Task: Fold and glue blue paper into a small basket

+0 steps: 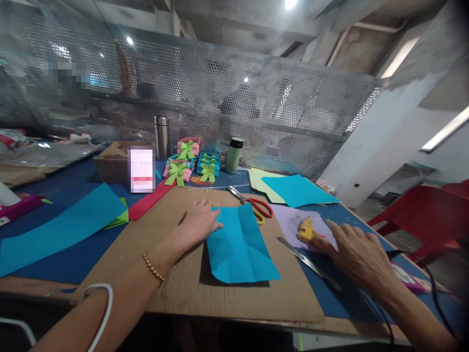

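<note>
A creased sheet of blue paper [240, 244] lies on brown cardboard, its lower edge curling up over a shadow. At its upper left corner is my left hand [200, 220], thumb and fingertips closed on the edge. Over on the right, my right hand [361, 249] has its fingers stretched and apart. Its thumb comes right up to a yellow hot glue gun [305, 230] lying on a pale purple sheet [284, 217]; whether they touch is hard to tell. Below that sheet lies a narrow metal blade or scissors [311, 265], partly under the right hand.
Scissors with red and yellow handles [261, 208] lie beyond the cardboard [154, 269]. Small baskets with green bows [178, 171], a steel flask [161, 137] and a green bottle [233, 155] stand behind. Blue sheets [298, 189] lie back right. A black cable [432, 278] runs at right.
</note>
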### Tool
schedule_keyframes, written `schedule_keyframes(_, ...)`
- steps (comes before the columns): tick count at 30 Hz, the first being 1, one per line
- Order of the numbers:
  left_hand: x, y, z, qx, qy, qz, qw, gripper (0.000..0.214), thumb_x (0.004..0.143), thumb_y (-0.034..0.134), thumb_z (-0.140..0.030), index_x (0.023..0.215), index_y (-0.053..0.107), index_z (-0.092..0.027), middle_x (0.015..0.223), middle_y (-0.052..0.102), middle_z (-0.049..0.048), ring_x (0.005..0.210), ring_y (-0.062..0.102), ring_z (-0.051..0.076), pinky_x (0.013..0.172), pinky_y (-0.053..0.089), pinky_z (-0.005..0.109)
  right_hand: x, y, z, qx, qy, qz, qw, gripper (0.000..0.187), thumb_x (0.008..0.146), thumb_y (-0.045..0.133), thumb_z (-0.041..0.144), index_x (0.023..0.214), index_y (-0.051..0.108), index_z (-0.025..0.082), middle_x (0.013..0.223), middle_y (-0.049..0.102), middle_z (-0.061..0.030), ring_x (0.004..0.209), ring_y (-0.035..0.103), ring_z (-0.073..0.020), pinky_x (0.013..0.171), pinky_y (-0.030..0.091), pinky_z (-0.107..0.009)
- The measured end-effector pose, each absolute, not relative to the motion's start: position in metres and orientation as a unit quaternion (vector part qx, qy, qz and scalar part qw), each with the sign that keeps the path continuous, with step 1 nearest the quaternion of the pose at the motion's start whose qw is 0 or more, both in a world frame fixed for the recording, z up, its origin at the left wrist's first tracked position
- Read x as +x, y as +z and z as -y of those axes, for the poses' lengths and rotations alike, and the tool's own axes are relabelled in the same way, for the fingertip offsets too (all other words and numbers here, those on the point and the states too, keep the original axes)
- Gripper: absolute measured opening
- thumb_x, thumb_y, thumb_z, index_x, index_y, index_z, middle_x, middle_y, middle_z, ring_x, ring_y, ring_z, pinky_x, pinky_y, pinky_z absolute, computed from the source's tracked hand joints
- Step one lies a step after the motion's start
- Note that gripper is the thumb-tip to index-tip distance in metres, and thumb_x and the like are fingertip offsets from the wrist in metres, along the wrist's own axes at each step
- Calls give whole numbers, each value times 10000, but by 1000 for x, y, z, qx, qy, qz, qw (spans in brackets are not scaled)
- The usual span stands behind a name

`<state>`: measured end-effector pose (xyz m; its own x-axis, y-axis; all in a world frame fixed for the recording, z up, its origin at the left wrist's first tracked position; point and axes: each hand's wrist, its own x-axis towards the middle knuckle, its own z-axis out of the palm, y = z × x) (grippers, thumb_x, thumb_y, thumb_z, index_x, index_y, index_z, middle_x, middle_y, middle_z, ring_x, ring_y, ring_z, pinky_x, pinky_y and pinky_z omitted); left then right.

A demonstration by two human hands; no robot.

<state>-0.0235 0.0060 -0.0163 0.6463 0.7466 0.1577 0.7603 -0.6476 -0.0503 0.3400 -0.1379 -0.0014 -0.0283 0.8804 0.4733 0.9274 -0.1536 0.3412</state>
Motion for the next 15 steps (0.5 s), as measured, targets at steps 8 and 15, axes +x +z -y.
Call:
schedule_keyframes(8,-25,-17,-7,-905,-67,416,65,387,912,584,-484,1187,674,-226,1180,663,145,1078,558,310,838,407,389,221,1,67,-631,3,758,167,284,913,468,208,989,741,230,990,768,-62,875,697,-229,754,488,-321)
schedule_keyframes(15,-24,-16,-8,-907,-62,414,53,389,923,574,-470,1159,682,-180,1129,674,175,1090,555,340,832,414,406,189,-3,43,-577,-4,786,221,268,935,505,239,1080,727,202,1055,728,-95,974,660,-239,831,491,-336)
